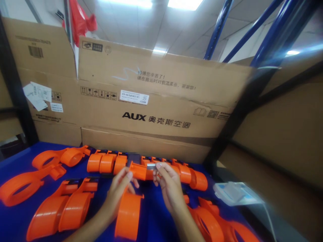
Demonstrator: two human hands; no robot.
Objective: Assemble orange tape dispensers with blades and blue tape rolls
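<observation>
My left hand (123, 183) is closed around an orange plastic holder (128, 215) with a broad ring hanging below and a bracket at its upper end. Between the fingertips of my right hand (168, 181) is a small silver metal cylinder (151, 166). Its left end is close to the right side of the bracket; whether they touch I cannot tell. Behind both hands stands a row of similar orange holders (107, 163), several of them with dark parts on top. Two more holders (77, 211) stand to the left of my left forearm.
Loose orange rings (19, 188) lie at the left on the blue table surface (156, 222), and others (207, 222) at the lower right. A clear plastic box (237, 193) sits at the right. Cardboard sheets (161, 101) wall off the back, beside a dark rack post (227, 131).
</observation>
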